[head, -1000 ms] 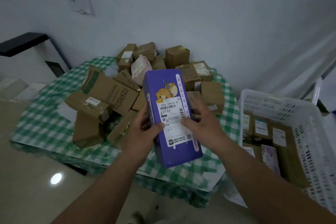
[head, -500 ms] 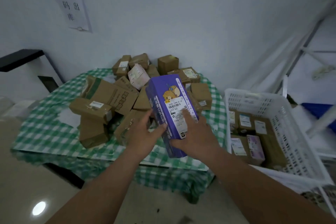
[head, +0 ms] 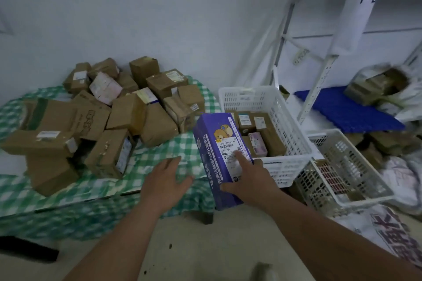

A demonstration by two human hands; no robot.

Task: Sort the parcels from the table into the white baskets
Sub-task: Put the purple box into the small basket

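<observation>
My right hand (head: 249, 180) grips a purple box (head: 215, 143) with a bear picture and a white shipping label, my forefinger lying on the label. The box hangs upright over the table's right corner, just left of a white basket (head: 287, 166) that holds several parcels. My left hand (head: 164, 180) hovers beside the box with fingers spread, touching nothing. A heap of brown cardboard parcels (head: 127, 114) covers the table with the green checked cloth (head: 159, 155). A second white basket (head: 365, 191) stands lower at the right.
A white metal rack (head: 319, 80) with a blue shelf mat (head: 347, 112) rises behind the baskets. More parcels and white bags (head: 402, 166) lie on the floor at the far right. Bare floor lies in front of the table.
My left hand has let go of the purple box and now hovers free. My right hand has carried the box to the right, next to the basket. My view has turned right.
</observation>
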